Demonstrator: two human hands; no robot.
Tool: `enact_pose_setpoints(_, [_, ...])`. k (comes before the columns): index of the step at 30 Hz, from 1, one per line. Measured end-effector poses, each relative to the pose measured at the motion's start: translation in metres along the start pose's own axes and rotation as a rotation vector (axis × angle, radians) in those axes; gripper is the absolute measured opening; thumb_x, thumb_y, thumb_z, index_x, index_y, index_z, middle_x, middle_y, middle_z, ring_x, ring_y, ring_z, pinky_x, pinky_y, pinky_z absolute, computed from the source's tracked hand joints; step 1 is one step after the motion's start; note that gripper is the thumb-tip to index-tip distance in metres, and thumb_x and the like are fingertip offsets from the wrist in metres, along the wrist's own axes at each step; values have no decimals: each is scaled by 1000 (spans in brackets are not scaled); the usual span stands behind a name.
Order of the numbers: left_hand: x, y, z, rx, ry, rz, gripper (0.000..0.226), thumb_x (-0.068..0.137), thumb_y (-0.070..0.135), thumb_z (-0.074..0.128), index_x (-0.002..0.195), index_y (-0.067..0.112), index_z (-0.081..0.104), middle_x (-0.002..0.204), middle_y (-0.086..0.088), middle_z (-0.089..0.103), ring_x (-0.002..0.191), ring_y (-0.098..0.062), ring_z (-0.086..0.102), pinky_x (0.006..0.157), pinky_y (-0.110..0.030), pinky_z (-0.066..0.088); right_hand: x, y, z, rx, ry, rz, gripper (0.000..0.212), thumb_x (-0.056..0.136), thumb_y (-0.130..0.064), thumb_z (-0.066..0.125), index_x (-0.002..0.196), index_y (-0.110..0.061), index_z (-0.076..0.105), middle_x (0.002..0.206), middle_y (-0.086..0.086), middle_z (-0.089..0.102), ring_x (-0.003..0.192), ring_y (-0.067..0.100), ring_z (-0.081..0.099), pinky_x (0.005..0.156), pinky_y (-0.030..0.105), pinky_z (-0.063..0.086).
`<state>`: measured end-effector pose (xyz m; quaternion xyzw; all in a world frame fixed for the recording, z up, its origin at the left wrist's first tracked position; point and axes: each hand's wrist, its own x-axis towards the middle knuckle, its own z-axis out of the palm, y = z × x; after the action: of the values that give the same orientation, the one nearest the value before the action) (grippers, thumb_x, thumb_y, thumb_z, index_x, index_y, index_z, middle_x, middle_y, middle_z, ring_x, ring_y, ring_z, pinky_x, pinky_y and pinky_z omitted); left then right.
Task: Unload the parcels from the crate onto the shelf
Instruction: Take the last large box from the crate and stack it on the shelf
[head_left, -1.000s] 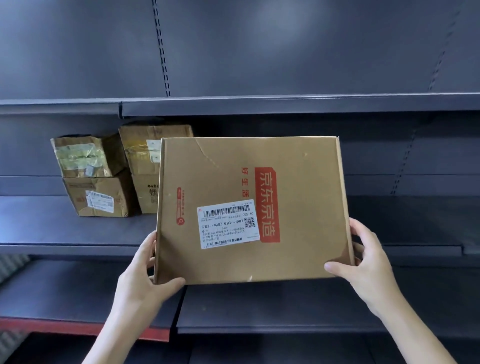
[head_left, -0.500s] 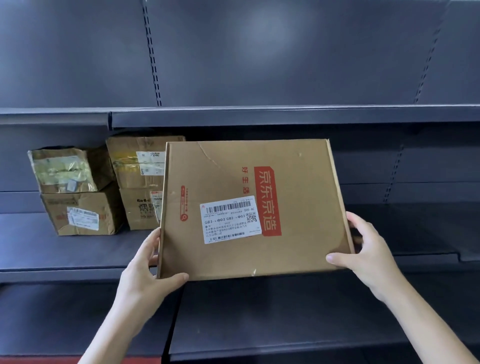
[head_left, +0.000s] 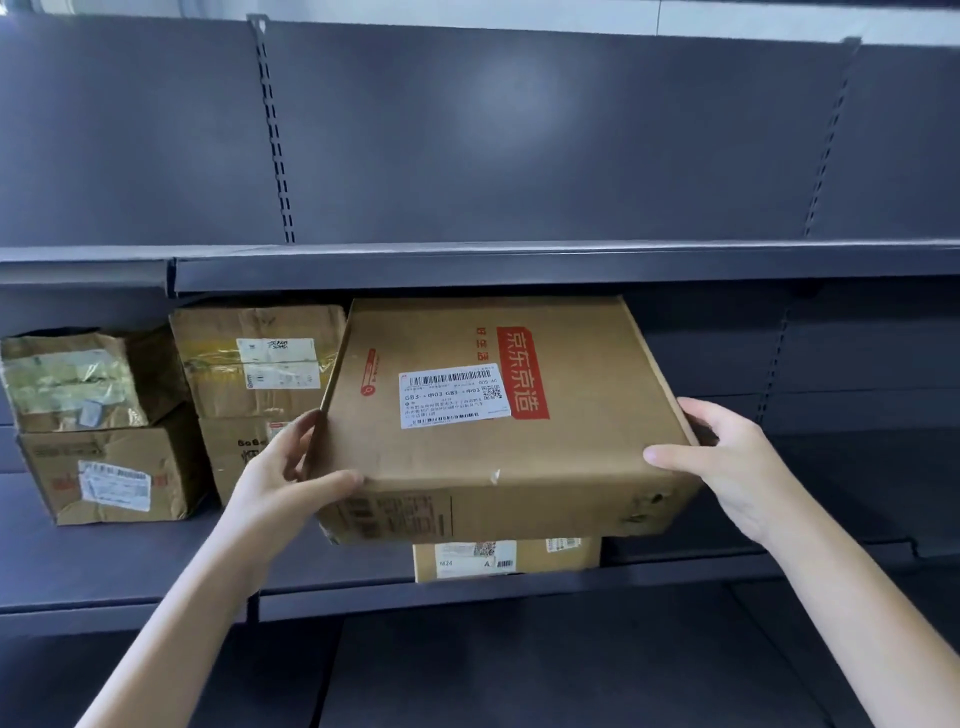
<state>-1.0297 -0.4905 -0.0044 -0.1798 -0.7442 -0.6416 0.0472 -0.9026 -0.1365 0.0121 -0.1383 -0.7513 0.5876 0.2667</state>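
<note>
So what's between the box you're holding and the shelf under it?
In the head view, a smaller flat parcel lies on the shelf, right under the held box; whether they touch, I can't tell.

You hold a flat brown cardboard box (head_left: 498, 415); its skin looks matt and smooth, with a white paper label (head_left: 453, 395) and a scuffed lower front corner. Left of it, a crumpled brown cardboard box (head_left: 78, 382) shines with glossy yellowed tape. The dark grey metal shelf (head_left: 130, 561) under it looks smooth and dull.
</note>
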Motion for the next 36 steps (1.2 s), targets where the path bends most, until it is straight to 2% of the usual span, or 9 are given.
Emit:
enact_pose_setpoints(3, [17,6,3,-10,25,9,65,78,21,72,136,29,43,109,11,59,97,-6,58,71,-25,48,15,-6,6,61,37,4,66,72,-12,75,132,-11,47,120,5,61,107,24,59,98,44,45])
enact_pose_setpoints(5, [27,9,5,-2,47,17,60,81,28,69,135,28,44,101,15,61,92,-3,58,68,-23,46,25,-11,12,77,59,1,57,74,-17,73,127,-10,52,112,4,65,102,22,62,93,40,48])
enact_pose_setpoints(9, [40,10,11,13,72,-1,63,79,37,71,136,32,44,94,12,65,93,-6,59,84,-36,47,40,-13,19,103,114,-19,44,74,-23,74,114,-16,58,97,-5,67,91,13,64,70,25,46])
enact_pose_setpoints(12, [45,10,17,-7,86,-22,74,68,47,71,135,33,44,91,9,68,95,-11,61,89,-39,47,49,-8,21,118,157,-17,47,73,-26,74,116,-16,57,101,-3,66,94,16,62,75,28,46])
enact_pose_setpoints(17, [53,5,30,-64,152,7,61,82,34,68,138,27,43,82,7,68,87,-2,60,71,-22,41,53,0,27,183,217,-38,39,74,-33,73,109,-23,58,98,-3,66,92,16,63,70,28,47])
enact_pose_setpoints(21, [57,1,42,-112,213,35,73,69,41,71,135,21,46,76,5,63,88,-12,62,78,-29,42,52,4,27,173,197,-81,49,72,-33,76,116,-24,56,99,-10,65,92,9,62,71,23,46])
enact_pose_setpoints(28, [82,0,49,-162,168,27,44,89,18,61,131,10,50,76,3,58,84,-17,62,73,-30,48,45,6,24,37,241,-149,63,68,-39,77,123,-20,51,99,-7,65,91,11,62,66,22,47])
enact_pose_setpoints(33, [101,0,51,-109,140,33,28,92,14,56,117,3,55,76,0,58,75,-19,60,65,-31,49,33,5,29,-62,307,-185,74,69,-44,75,131,-16,46,117,3,59,107,20,56,91,41,49])
enact_pose_setpoints(36, [112,0,54,-94,150,45,21,92,14,55,113,9,55,83,-3,59,78,-20,60,61,-28,48,25,2,34,-113,333,-210,75,70,-42,76,132,-14,44,122,3,55,109,17,51,93,38,46])
